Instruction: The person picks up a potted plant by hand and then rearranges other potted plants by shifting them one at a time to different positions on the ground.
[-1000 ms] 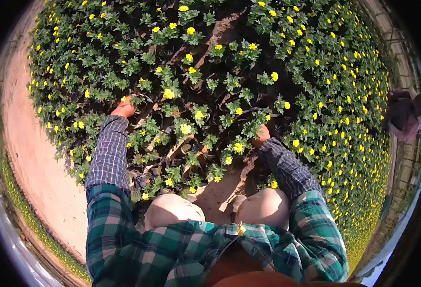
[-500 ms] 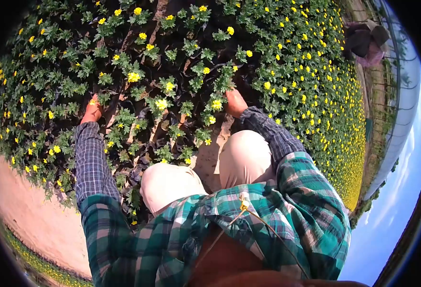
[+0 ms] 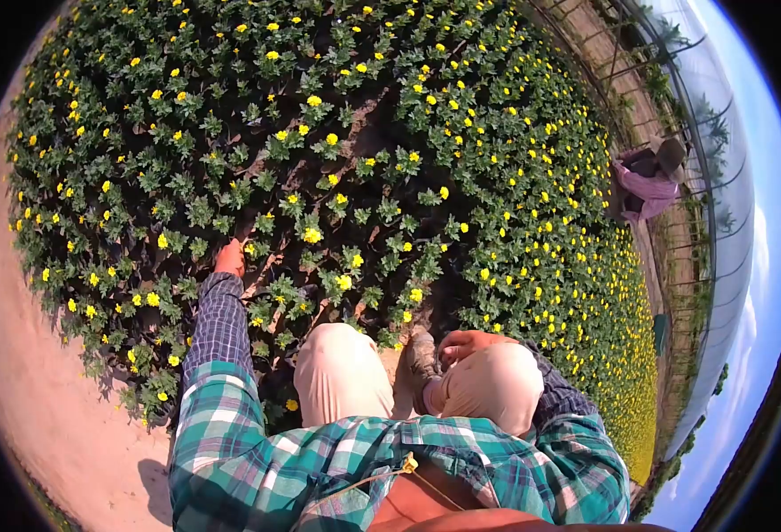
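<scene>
My left hand point(image 3: 230, 257) reaches down among leafy marigold plants point(image 3: 312, 235) with yellow blooms. Its fingers look bent together, but leaves and shade hide the tips and whatever they grip. Close to my bent right knee point(image 3: 506, 377), my right hand point(image 3: 472, 344) hangs with its fingers curled in, and nothing shows in them. A brown shoe point(image 3: 421, 359) is just left of that hand. Dark plastic pots or bags show in shadow under the plants around my left hand.
Dense rows of marigolds point(image 3: 550, 257) spread ahead and to the right. Bare sandy ground point(image 3: 45, 372) borders the bed on the left. Another person point(image 3: 648, 186) in a hat and pink top crouches at the far right edge, near a plastic-covered greenhouse point(image 3: 718, 177).
My right hand has drawn back from the plants to beside my right knee. My left hand stays down among the plants. The view has tilted up, showing more of the bed and the other person.
</scene>
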### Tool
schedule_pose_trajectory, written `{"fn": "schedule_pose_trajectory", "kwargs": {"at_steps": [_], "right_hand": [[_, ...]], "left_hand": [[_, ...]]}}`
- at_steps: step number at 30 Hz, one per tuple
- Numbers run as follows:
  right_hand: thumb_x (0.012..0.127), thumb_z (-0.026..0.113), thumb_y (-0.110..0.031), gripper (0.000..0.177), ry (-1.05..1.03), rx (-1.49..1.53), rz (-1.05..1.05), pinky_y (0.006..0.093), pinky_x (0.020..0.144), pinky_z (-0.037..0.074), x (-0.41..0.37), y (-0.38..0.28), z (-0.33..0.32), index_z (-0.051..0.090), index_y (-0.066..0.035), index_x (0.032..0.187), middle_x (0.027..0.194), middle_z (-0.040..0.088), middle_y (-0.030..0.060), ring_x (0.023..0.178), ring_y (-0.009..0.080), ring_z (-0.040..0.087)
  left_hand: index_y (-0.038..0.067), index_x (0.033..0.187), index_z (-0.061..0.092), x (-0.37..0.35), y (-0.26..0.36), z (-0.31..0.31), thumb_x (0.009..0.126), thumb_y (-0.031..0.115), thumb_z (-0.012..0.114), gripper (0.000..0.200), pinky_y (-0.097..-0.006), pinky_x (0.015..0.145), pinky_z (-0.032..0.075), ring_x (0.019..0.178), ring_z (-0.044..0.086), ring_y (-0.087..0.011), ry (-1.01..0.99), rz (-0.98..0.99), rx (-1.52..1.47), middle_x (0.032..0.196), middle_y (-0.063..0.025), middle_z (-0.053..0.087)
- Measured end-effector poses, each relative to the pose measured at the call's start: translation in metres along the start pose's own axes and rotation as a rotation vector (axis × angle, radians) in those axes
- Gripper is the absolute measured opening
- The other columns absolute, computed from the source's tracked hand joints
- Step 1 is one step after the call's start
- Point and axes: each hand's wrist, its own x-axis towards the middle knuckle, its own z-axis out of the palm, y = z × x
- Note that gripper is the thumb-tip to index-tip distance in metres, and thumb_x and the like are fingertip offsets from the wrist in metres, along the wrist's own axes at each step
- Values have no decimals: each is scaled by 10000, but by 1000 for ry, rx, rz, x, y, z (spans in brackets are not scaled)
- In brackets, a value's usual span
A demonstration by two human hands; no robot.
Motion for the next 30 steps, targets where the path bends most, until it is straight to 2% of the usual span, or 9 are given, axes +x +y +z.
{"fn": "schedule_pose_trajectory", "kwargs": {"at_steps": [5, 6, 9, 10, 12, 16, 21, 23, 30], "right_hand": [[932, 567, -320, 372, -1, 267, -127, 346, 920, 444, -3, 2, -17, 551, -41, 1177, 1114, 616, 123, 1046, 205, 581], [913, 589, -290, 337, 110, 11, -207, 347, 876, 466, 0, -4, -29, 573, -37, 1134, 1061, 623, 130, 997, 211, 601], [854, 635, -191, 230, 514, -619, -427, 339, 734, 509, 4, -47, -75, 619, -22, 1009, 901, 625, 126, 841, 212, 633], [830, 640, -138, 194, 672, -584, -509, 315, 691, 505, 14, -63, -98, 613, -11, 974, 847, 604, 109, 781, 192, 615], [824, 637, -100, 183, 818, -319, -573, 301, 699, 502, 46, -88, -158, 605, -12, 981, 874, 597, 92, 758, 179, 598], [829, 598, -97, 218, 823, -440, -668, 330, 678, 507, 126, -151, -249, 605, 2, 1022, 775, 644, 108, 731, 204, 640], [787, 649, -153, 382, 1108, -596, -592, 438, 859, 484, 255, -181, -310, 583, -26, 1142, 974, 665, 196, 977, 352, 618], [783, 662, -164, 413, 1076, -507, -496, 432, 887, 478, 288, -185, -324, 575, -36, 1166, 1027, 649, 215, 1030, 367, 596], [781, 665, -170, 240, 1112, -612, -561, 445, 821, 485, 314, -186, -329, 608, -11, 951, 910, 640, 217, 928, 383, 607]], "left_hand": [[2, 788, 588, 19, -16, -2, 914, 307, 478, 348, -371, 531, 379, 589, 510, -206, -36, 73, 17, 692, -114, 562], [9, 758, 599, 16, -12, 1, 907, 342, 525, 372, -344, 504, 357, 558, 484, -173, -9, -120, -325, 662, -60, 548], [29, 762, 617, 20, -21, -9, 897, 372, 552, 375, -323, 479, 336, 522, 450, -136, -53, -147, -336, 631, -14, 519], [50, 736, 610, -3, -3, -7, 900, 387, 543, 381, -323, 482, 317, 510, 414, -121, 32, -53, -152, 608, -10, 480], [26, 712, 570, -5, -3, -3, 892, 369, 550, 388, -335, 525, 321, 571, 426, -132, 32, -133, -404, 632, -16, 456], [4, 791, 560, 7, -24, -13, 877, 324, 565, 331, -350, 577, 368, 647, 504, -152, 4, -32, -328, 662, -44, 502], [7, 946, 577, 14, -55, -31, 866, 310, 615, 315, -358, 722, 418, 795, 546, -154, -24, 204, 26, 830, -59, 586], [17, 984, 605, -17, -11, -20, 878, 362, 617, 361, -352, 791, 431, 864, 548, -152, -47, -149, -453, 937, -34, 610], [23, 1051, 619, -41, 26, -9, 970, 350, 465, 371, -301, 719, 532, 823, 642, -156, -48, -283, -536, 958, -55, 664]]}}
